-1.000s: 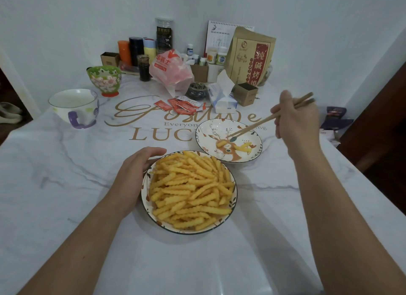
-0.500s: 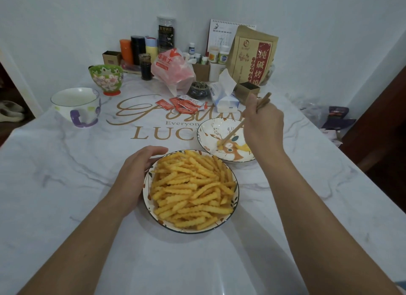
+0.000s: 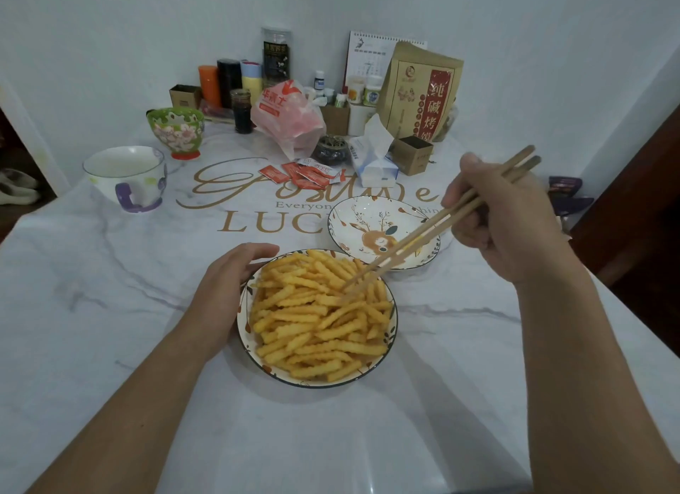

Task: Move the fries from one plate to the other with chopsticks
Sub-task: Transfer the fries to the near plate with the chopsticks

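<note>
A patterned plate heaped with crinkle-cut fries sits in the middle of the marble table. Behind it to the right is a second plate painted with a deer. My right hand grips a pair of wooden chopsticks above that far plate's right side. The sticks slant down to the left, and their tips reach into the upper right of the fries. My left hand rests against the near plate's left rim, its fingers lying along the edge.
A white mug and a green flowered bowl stand at the far left. Red sauce packets, a tissue pack, a plastic bag, jars and boxes crowd the back by the wall. The table's right edge drops off.
My right hand has swung from over the far plate back to the right, and the chopstick tips have gone from the far plate into the near plate's fries. My left hand has stayed put.
</note>
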The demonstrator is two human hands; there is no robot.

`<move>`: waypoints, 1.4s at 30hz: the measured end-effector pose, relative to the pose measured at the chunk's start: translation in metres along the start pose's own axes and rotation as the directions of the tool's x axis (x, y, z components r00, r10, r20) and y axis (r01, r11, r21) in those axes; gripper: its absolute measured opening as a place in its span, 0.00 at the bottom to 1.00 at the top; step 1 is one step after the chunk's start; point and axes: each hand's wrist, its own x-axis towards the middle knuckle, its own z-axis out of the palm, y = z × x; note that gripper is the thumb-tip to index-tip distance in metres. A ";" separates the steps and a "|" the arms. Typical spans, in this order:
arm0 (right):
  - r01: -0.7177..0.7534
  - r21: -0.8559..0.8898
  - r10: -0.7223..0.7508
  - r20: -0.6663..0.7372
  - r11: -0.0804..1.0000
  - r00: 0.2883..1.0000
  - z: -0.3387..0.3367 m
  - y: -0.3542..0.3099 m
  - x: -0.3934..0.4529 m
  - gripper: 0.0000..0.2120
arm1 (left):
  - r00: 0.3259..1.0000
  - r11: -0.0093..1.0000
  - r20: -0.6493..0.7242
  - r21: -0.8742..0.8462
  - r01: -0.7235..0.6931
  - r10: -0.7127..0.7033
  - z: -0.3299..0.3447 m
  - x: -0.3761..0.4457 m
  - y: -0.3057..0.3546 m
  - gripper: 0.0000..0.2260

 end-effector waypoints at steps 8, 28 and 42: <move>0.023 -0.265 -0.139 -0.429 0.964 0.892 -0.031 0.016 0.019 0.20 | 1.000 1.000 0.000 -0.013 0.001 -0.001 0.001 0.000 0.002 0.14; -0.037 -0.035 0.010 -0.567 0.999 0.823 -0.017 0.045 0.023 0.28 | 1.000 1.000 0.000 -0.013 0.021 -0.021 0.003 -0.002 0.003 0.13; 0.035 -0.010 -0.035 -0.040 0.999 0.999 0.011 -0.004 -0.001 0.26 | 1.000 1.000 0.005 -0.027 0.014 -0.014 0.003 -0.001 0.002 0.14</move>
